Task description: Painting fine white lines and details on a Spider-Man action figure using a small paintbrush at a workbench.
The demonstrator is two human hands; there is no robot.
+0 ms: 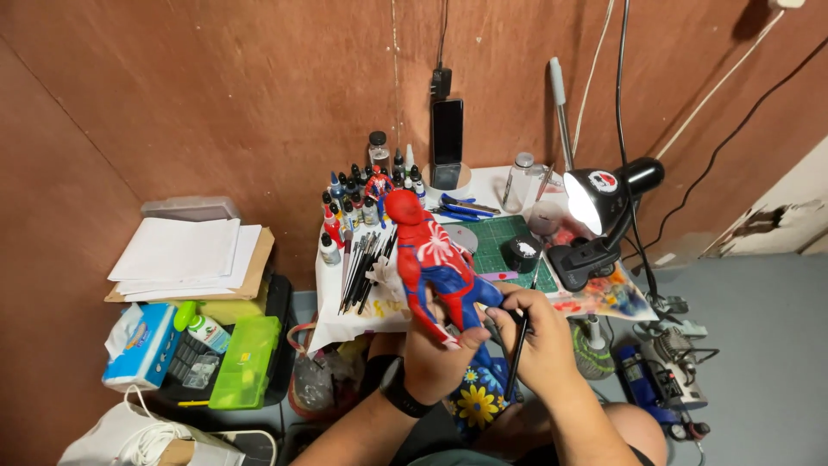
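Observation:
My left hand (440, 349) grips a red and blue superhero figure (429, 256) by its legs, holding it tilted up over my lap in front of the small white table (494, 183). A black watch sits on that wrist. My right hand (542, 332) is closed around a thin black paintbrush (520, 341), right next to the figure's lower legs. The brush points up toward the figure and down past my palm.
On the table stand several small paint bottles (354, 200), a row of brushes (364, 267), a green cutting mat (503, 242), a phone on a stand (447, 138) and a lit black desk lamp (604, 203). Left are papers (185, 252), a green box (246, 361), tissues (138, 345). A compressor (664, 380) sits on the right.

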